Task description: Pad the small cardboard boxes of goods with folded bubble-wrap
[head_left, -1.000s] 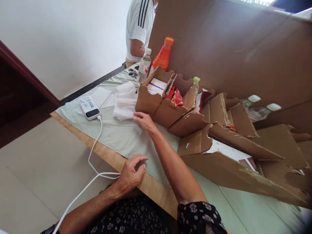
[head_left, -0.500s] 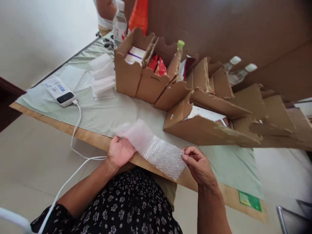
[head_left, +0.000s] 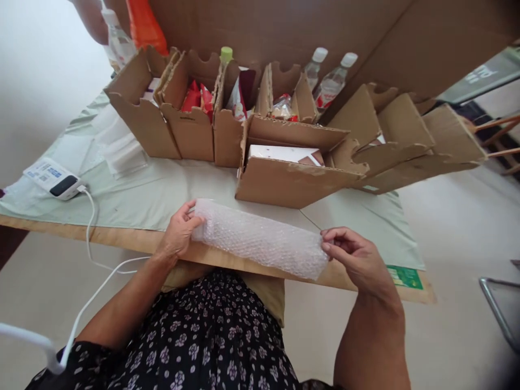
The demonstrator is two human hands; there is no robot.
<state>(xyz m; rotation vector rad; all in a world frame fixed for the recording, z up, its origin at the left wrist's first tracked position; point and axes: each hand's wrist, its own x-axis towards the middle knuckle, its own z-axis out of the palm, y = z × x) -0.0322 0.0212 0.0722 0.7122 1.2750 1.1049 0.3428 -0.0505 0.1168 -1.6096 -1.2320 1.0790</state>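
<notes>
A long strip of clear bubble wrap (head_left: 260,238) is stretched between my two hands over the table's front edge. My left hand (head_left: 181,230) grips its left end, thumb on top and fingers behind. At the other end, my right hand (head_left: 353,254) pinches the upper right corner between thumb and fingers. The strip tilts slightly down to the right. Just beyond it stands a cardboard box (head_left: 292,184) with a white carton (head_left: 280,154) inside.
Several cardboard bins (head_left: 190,130) line the back, some holding red packets (head_left: 197,99). Bottles (head_left: 333,81) stand behind them. At left lie folded bubble wrap pieces (head_left: 124,154) and a white power bank (head_left: 54,177) with a white cable (head_left: 92,216). Another person's arm (head_left: 91,19) shows at top left.
My left hand has gone from an open palm under the wrap to gripping its end. The strip is now drawn out straighter. The view has turned to the right.
</notes>
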